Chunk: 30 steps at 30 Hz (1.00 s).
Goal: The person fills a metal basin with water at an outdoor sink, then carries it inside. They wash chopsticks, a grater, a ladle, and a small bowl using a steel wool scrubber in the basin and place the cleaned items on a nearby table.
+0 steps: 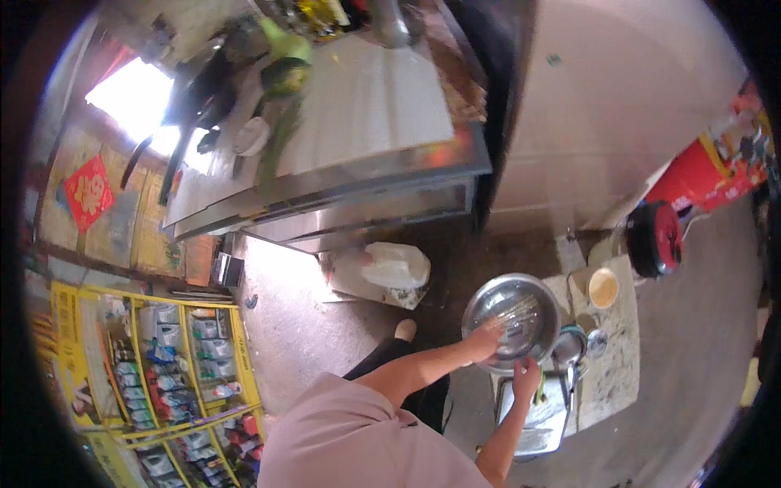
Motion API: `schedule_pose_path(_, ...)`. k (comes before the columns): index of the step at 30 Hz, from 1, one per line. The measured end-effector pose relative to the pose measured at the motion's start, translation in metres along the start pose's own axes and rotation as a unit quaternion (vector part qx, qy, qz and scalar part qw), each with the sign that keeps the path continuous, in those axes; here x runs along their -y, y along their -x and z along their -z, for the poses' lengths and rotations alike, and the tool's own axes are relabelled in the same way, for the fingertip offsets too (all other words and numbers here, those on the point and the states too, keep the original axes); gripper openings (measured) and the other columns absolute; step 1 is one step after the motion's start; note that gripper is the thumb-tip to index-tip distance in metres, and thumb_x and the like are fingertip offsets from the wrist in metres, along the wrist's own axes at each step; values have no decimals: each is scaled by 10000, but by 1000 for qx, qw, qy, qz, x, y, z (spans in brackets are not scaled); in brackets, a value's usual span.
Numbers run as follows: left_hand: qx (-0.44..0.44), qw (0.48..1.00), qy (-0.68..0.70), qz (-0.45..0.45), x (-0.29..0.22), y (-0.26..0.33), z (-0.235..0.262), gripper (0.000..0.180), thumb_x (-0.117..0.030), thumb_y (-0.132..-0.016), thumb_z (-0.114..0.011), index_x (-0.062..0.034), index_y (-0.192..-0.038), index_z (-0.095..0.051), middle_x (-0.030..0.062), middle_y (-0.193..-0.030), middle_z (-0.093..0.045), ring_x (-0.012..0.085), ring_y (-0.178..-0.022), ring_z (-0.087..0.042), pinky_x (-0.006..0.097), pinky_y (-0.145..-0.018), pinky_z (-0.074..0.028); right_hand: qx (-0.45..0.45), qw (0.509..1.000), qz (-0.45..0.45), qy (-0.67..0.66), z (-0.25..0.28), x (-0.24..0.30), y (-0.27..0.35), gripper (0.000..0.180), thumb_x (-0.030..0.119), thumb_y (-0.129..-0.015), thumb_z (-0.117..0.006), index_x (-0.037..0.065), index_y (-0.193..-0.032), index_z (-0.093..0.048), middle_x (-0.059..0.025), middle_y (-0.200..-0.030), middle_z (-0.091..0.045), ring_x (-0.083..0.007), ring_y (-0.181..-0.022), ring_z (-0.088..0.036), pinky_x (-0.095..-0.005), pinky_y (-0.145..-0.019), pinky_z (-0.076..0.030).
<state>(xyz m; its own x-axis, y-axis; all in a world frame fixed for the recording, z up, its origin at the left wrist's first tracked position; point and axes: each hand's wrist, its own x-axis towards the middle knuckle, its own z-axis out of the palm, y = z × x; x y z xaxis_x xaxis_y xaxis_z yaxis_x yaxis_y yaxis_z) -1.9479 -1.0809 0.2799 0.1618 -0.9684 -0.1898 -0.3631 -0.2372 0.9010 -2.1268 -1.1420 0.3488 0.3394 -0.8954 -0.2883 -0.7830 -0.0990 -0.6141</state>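
A round metal bowl (521,302) sits low over a stained slab, with thin wire-like strands across its inside. My left hand (486,338) lies over the bowl's near-left rim, fingers reaching inside. My right hand (525,377) grips the bowl's lower rim from below. Next to the right hand's fingers, a small green item (539,396) sticks out; I cannot tell whether the hand holds it. A rectangular metal tray (543,423) lies just under the right hand.
A small metal dish (569,347) and a ladle (598,342) sit right of the bowl, a beige cup (603,287) beyond. A white plastic jug (396,264) stands under the steel counter (366,114). A red barrel (700,175) stands right, yellow goods shelves (175,366) left.
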Motion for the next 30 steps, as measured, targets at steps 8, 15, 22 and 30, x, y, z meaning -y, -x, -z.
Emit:
schedule_pose_path(8, 146, 979, -115, -88, -110, 19, 125, 295, -241, -789, -619, -38, -1002, -616, 154, -901, -655, 310, -867, -634, 423, -739, -489, -70, 992, 24, -101, 15, 58, -20, 336, 197, -812, -670, -21, -1060, -608, -148, -951, -657, -247, -847, -635, -344, -759, -499)
schedule_pose_path(15, 64, 992, 90, -63, -154, 185, 388, 296, -270, -874, -589, -44, -1060, -631, 122, -1033, -649, 241, -958, -619, 345, -840, -477, -32, 961, 33, -272, 3, 129, -9, 279, 153, -880, -601, -30, -1090, -581, -73, -894, -648, -119, -768, -601, -241, -623, -485)
schedule_pose_path(22, -568, 712, -410, -40, -70, 253, 693, 305, -86, -773, -571, -89, -1077, -608, 168, -1043, -607, 334, -972, -572, 437, -812, -473, 7, 972, 57, -226, -9, 148, 6, 190, 128, -870, -604, -36, -963, -631, -71, -818, -659, -133, -719, -606, -272, -646, -489)
schedule_pose_path(30, -401, 766, -419, 277, -9, 231, 806, 495, -133, -788, -559, -142, -1278, -487, 154, -1384, -388, 342, -1315, -322, 423, -1037, -368, -87, 989, 111, -33, 18, 205, 65, 169, 146, -812, -645, 8, -910, -658, -91, -756, -672, -169, -681, -636, -305, -652, -495)
